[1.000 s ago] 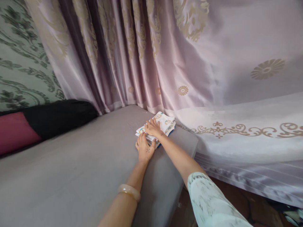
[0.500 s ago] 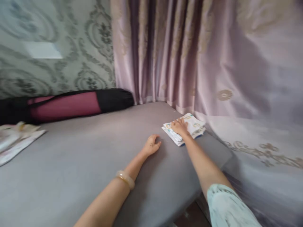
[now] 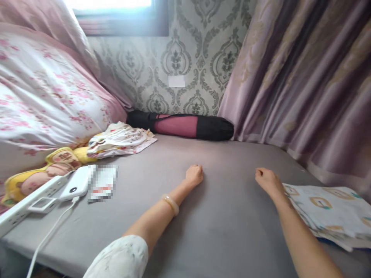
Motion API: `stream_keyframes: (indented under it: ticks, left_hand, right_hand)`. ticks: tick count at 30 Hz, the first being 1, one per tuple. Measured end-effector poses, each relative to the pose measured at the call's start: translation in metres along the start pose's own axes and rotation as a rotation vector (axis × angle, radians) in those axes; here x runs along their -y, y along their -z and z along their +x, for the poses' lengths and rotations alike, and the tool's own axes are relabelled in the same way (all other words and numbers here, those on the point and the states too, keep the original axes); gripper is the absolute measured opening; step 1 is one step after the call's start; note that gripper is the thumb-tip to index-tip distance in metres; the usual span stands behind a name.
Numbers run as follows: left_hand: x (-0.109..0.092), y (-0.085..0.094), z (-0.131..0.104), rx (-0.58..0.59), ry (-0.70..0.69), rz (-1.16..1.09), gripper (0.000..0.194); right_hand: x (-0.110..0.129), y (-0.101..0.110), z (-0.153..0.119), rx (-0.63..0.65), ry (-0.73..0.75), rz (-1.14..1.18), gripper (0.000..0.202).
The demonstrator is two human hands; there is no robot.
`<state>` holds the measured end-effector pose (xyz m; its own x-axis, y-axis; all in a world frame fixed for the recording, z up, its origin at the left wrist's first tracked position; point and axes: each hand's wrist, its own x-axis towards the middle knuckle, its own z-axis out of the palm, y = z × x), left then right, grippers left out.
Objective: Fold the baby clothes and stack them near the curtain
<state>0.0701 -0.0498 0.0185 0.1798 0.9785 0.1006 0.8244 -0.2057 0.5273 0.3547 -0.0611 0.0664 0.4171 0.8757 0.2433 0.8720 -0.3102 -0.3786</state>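
Both of my hands are over the grey bed surface (image 3: 232, 216). My left hand (image 3: 194, 175) rests near the middle with its fingers curled in, and nothing shows in it; a pale bangle (image 3: 170, 204) is round the wrist. My right hand (image 3: 268, 180) is curled too, with no object visible in it. Just beside its wrist, at the right, lies a folded stack of white patterned cloth (image 3: 336, 208), partly behind my forearm.
A black and dark pink roll bag (image 3: 176, 126) lies along the wall. At the left are a crumpled patterned cloth (image 3: 121, 139), a yellow plush item (image 3: 62, 162), a white power bank (image 3: 78, 183) with a cable, and a power strip (image 3: 17, 216). Curtains hang at the right.
The view has turned left. My right hand has come off the folded cloth stack and closed. The fingers of my left hand have curled in. The items at the left have come into view.
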Motion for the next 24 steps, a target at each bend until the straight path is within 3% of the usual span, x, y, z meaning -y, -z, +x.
stream_keyframes:
  ticks: [3,8,15,18,24]
  left_hand:
    - [0.01,0.001,0.003,-0.007,0.043,-0.127,0.021]
    - [0.02,0.006,0.014,0.014,0.124,-0.281,0.018]
    - [0.044,0.023,0.018,-0.02,0.242,-0.651,0.02]
    - [0.062,0.043,0.015,-0.088,0.356,-0.813,0.013]
    - [0.132,0.118,0.0,-0.378,0.467,-0.681,0.015]
  right_hand:
    - [0.025,-0.024,-0.003,0.105,0.083,0.049,0.025]
    - [0.09,-0.075,-0.011,0.364,0.236,0.165,0.028]
    - [0.16,-0.107,-0.044,0.429,0.302,0.233,0.031]
    - [0.171,-0.111,-0.057,0.399,0.281,0.168,0.032]
    - [0.169,-0.114,-0.067,0.358,0.24,0.161,0.035]
